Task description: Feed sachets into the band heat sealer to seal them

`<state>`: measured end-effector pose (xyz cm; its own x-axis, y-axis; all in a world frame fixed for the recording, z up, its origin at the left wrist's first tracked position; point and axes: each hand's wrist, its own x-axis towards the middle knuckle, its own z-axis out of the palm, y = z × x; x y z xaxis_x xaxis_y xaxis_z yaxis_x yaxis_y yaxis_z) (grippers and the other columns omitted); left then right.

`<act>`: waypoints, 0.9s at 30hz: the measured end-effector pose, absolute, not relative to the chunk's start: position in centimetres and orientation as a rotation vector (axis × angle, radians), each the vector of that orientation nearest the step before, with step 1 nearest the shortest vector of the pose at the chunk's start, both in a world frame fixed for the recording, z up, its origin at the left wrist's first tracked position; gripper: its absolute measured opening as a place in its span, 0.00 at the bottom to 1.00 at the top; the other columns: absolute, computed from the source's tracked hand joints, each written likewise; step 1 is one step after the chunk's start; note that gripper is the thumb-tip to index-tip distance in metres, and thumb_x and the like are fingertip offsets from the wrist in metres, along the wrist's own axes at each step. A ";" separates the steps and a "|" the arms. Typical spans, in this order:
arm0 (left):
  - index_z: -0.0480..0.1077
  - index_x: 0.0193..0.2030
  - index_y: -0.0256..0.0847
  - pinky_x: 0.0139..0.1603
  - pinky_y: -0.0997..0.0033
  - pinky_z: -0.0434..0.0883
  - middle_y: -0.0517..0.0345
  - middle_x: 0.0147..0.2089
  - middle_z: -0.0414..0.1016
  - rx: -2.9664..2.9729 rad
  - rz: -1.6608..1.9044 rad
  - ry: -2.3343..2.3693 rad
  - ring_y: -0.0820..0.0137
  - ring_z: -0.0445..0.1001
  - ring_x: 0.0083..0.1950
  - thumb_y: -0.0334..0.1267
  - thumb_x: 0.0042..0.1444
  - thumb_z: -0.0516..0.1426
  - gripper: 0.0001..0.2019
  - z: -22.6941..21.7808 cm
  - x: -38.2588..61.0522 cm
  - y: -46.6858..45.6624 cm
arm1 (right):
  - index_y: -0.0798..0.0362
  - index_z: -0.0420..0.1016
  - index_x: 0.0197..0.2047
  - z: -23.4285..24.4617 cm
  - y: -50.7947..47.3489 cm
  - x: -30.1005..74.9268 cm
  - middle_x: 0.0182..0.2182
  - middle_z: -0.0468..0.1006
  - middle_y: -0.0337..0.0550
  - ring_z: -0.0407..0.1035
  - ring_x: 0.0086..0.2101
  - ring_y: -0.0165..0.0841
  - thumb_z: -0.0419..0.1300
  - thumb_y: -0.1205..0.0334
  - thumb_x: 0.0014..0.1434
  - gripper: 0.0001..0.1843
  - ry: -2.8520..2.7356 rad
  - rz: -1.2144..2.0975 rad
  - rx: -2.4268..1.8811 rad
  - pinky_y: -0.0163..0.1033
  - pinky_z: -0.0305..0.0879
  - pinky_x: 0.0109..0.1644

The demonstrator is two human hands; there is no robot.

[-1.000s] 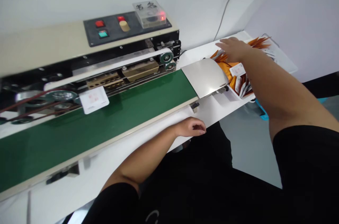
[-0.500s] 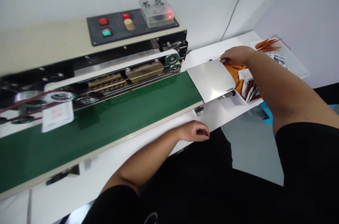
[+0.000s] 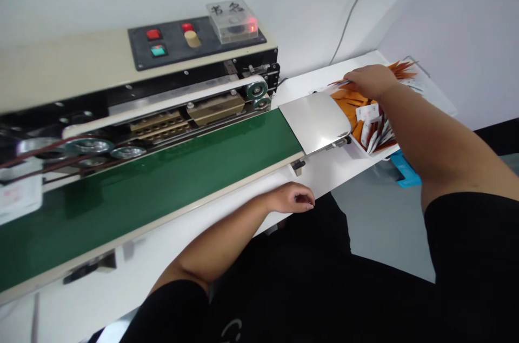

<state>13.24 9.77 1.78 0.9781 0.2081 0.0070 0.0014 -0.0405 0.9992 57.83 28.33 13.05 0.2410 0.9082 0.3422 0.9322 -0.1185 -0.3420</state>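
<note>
My right hand (image 3: 371, 81) is over a white bin (image 3: 365, 150) at the right end of the machine. Its fingers pinch a thin orange-and-white sachet (image 3: 339, 82), seen nearly edge-on. Orange sachets (image 3: 349, 98) and white printed ones lie heaped in the bin below. My left hand (image 3: 291, 198) rests by the front edge of the white table, fingers curled in a loose loop with nothing visible in them. A white sachet (image 3: 20, 194) with faint red print hangs from the drive belts at the far left, over the green conveyor belt (image 3: 182, 170).
The belt sealing machine (image 3: 81, 54) runs along the wall, with a control panel (image 3: 141, 59) and clear box (image 3: 233, 21) on top. A metal plate (image 3: 314, 121) bridges belt and bin. More orange sachets (image 3: 403, 68) lie behind my right hand. Something blue (image 3: 405, 170) is below the table.
The white sachet has travelled left along the machine. My right hand has risen a little from the heap, with the sachet showing more. My left hand stays curled by the table edge.
</note>
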 end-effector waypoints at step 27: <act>0.64 0.71 0.52 0.64 0.55 0.76 0.49 0.64 0.75 0.757 0.674 0.374 0.57 0.78 0.62 0.50 0.47 0.78 0.47 2.7 14.7 3.6 | 0.47 0.76 0.51 6.7 -5.0 27.6 0.48 0.85 0.42 0.83 0.40 0.38 0.82 0.51 0.46 0.32 -0.392 1.020 -1.275 0.41 0.84 0.36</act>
<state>14.69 3.59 2.66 0.7311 0.6782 -0.0742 -0.4219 0.5349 0.7320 27.55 -5.00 6.70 0.5308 0.8003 -0.2790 -0.4076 -0.0476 -0.9119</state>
